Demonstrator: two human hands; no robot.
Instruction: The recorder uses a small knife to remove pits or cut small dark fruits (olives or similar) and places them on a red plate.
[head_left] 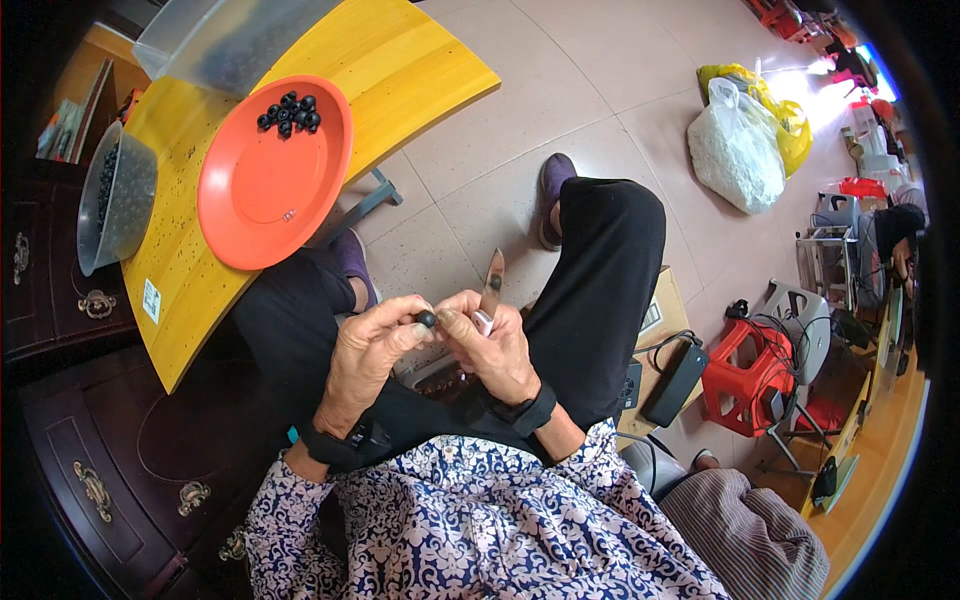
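Tiled floor, cluttered room; yellow worktop at upper left carries orange plate with small pile of dark balls, grey bowl beside it. Hands together above lap: left hand pinches dark ball at fingertips; right hand clamped on small knife, blade pointing up, just beside ball.
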